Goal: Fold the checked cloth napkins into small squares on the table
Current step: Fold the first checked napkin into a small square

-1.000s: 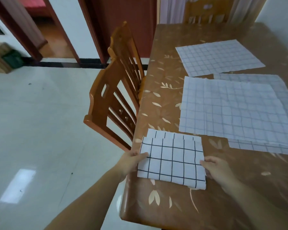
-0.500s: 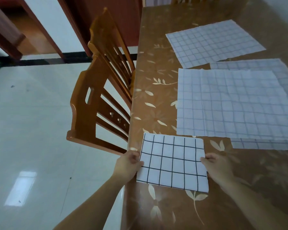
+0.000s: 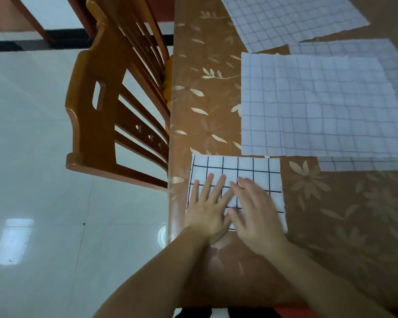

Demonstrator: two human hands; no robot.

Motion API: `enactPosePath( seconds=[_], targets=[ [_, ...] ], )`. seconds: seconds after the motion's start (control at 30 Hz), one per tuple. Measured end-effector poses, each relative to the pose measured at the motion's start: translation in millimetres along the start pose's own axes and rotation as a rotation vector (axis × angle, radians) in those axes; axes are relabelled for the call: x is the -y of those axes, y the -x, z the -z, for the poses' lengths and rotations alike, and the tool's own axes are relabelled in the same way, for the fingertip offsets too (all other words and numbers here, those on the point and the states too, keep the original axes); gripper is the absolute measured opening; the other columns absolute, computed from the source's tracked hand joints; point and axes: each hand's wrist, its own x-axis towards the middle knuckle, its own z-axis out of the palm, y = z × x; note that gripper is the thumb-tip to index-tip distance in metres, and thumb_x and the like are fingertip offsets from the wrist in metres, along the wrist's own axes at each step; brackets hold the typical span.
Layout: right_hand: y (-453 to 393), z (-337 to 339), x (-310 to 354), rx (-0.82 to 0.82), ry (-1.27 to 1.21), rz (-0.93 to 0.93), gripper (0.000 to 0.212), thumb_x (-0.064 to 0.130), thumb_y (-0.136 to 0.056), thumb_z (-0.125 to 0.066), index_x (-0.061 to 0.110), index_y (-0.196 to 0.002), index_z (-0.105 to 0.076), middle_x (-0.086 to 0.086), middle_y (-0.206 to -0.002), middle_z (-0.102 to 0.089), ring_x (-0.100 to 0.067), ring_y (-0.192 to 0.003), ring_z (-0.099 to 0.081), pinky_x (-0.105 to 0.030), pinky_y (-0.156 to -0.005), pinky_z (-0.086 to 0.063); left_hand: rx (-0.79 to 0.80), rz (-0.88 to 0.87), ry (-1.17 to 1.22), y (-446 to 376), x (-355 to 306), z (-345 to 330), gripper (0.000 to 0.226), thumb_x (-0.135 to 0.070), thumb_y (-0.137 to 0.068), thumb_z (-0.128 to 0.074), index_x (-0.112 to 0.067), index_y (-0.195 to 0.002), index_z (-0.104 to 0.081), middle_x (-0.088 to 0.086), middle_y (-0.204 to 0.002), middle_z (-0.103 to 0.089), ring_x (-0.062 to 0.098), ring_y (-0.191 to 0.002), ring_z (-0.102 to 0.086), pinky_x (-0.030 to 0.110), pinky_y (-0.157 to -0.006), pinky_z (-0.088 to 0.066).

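Both hands [image 3: 230,210] now flat atop folded napkin [image 3: 255,173].

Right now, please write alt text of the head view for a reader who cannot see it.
Left hand and right hand press flat on a folded checked napkin at the table edge. Three unfolded checked napkins lie beyond it, two overlapping; a wooden chair stands left of the table.

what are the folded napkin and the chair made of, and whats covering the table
Folded napkin: thin woven cloth, matte, by its soft creases. Chair: varnished wood, glossy orange-brown with grain. Table covering: probably plastic or oilcloth, shiny with printed flowers.
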Motion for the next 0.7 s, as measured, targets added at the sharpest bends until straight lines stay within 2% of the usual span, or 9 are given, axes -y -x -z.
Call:
enactPosePath(
  seconds=[0.1, 0.2, 0.37, 0.43, 0.5, 0.53, 0.6, 0.67, 0.7],
  targets=[
    [1, -28, 20, 0.088, 0.036, -0.06, 0.062, 0.051, -0.098, -0.021, 0.019, -0.151, -0.027, 0.0, -0.158, -0.025, -0.014, -0.147, -0.012, -0.041, -0.119, -0.016, -0.019, -0.003, -0.024, -1, 1, -4, 0.068, -0.057, -0.097, -0.014, -0.031, -0.15, 0.02, -0.004, -0.158, 0.027, 0.022, -0.143, 0.031, 0.05, -0.115, 0.019],
    [-1, -29, 2, 0.095, 0.132, -0.149, 0.067, 0.054, -0.098, -0.007, 0.017, -0.15, -0.03, -0.002, -0.157, -0.027, -0.016, -0.147, -0.015, -0.043, -0.119, -0.014, -0.038, 0.038, 0.017, 0, 8, -4, 0.062, -0.057, -0.097, -0.006, -0.033, -0.151, 0.013, -0.006, -0.158, 0.021, 0.017, -0.144, 0.026, 0.046, -0.117, 0.015],
    [18, -11, -50, 0.191, 0.326, -0.136, 0.071, 0.059, -0.095, -0.008, 0.018, -0.152, -0.017, -0.001, -0.16, -0.008, -0.017, -0.148, -0.004, -0.048, -0.117, -0.009, -0.062, 0.151, -0.003, 13, 35, 2, 0.07, -0.066, -0.094, 0.001, -0.027, -0.151, 0.01, -0.002, -0.16, 0.011, 0.018, -0.147, 0.019, 0.048, -0.119, 0.008],
    [22, 0, -61, 0.233, 0.357, -0.123, 0.076, 0.064, -0.093, -0.006, 0.018, -0.153, -0.008, -0.001, -0.161, -0.003, -0.019, -0.148, -0.002, -0.049, -0.116, -0.009, -0.029, 0.179, -0.015, 17, 40, 7, 0.07, -0.066, -0.092, 0.004, -0.026, -0.149, 0.013, -0.001, -0.16, 0.014, 0.018, -0.145, 0.024, 0.049, -0.118, 0.011],
    [27, 11, -65, 0.256, 0.355, -0.098, 0.08, 0.07, -0.09, -0.013, 0.02, -0.153, -0.003, 0.0, -0.161, 0.002, -0.02, -0.148, 0.002, -0.048, -0.116, -0.006, -0.02, 0.183, -0.036, 22, 40, 14, 0.068, -0.065, -0.093, 0.005, -0.028, -0.149, 0.015, 0.001, -0.16, 0.015, 0.022, -0.144, 0.026, 0.052, -0.117, 0.01],
    [30, 18, -66, 0.258, 0.348, -0.068, 0.083, 0.071, -0.088, -0.021, 0.021, -0.153, -0.006, 0.0, -0.161, 0.0, -0.021, -0.148, -0.001, -0.048, -0.116, -0.008, -0.03, 0.147, -0.041, 25, 38, 18, 0.066, -0.063, -0.094, 0.003, -0.03, -0.151, 0.011, 0.002, -0.161, 0.009, 0.025, -0.146, 0.021, 0.054, -0.117, 0.006],
    [40, 30, -69, 0.243, 0.338, 0.085, 0.079, 0.066, -0.087, -0.039, 0.02, -0.149, -0.027, -0.002, -0.158, -0.021, -0.023, -0.145, -0.018, -0.048, -0.113, -0.023, -0.046, -0.003, -0.009, 36, 29, 23, 0.059, -0.059, -0.098, -0.008, -0.037, -0.153, -0.008, 0.003, -0.161, -0.014, 0.03, -0.149, -0.003, 0.058, -0.116, -0.01],
    [47, 37, -73, 0.223, 0.365, 0.28, 0.064, 0.052, -0.082, -0.052, 0.015, -0.135, -0.05, -0.007, -0.143, -0.045, -0.024, -0.133, -0.038, -0.046, -0.103, -0.04, -0.098, -0.173, 0.031, 47, 20, 21, 0.051, -0.053, -0.099, -0.024, -0.037, -0.147, -0.034, 0.001, -0.151, -0.041, 0.027, -0.14, -0.036, 0.051, -0.111, -0.03],
    [46, 39, -74, 0.213, 0.398, 0.353, 0.057, 0.045, -0.077, -0.058, 0.013, -0.124, -0.059, -0.008, -0.132, -0.055, -0.024, -0.123, -0.047, -0.045, -0.096, -0.046, -0.126, -0.233, 0.043, 51, 17, 18, 0.047, -0.051, -0.097, -0.032, -0.036, -0.14, -0.045, -0.001, -0.144, -0.05, 0.024, -0.132, -0.046, 0.046, -0.106, -0.037]
  ],
)
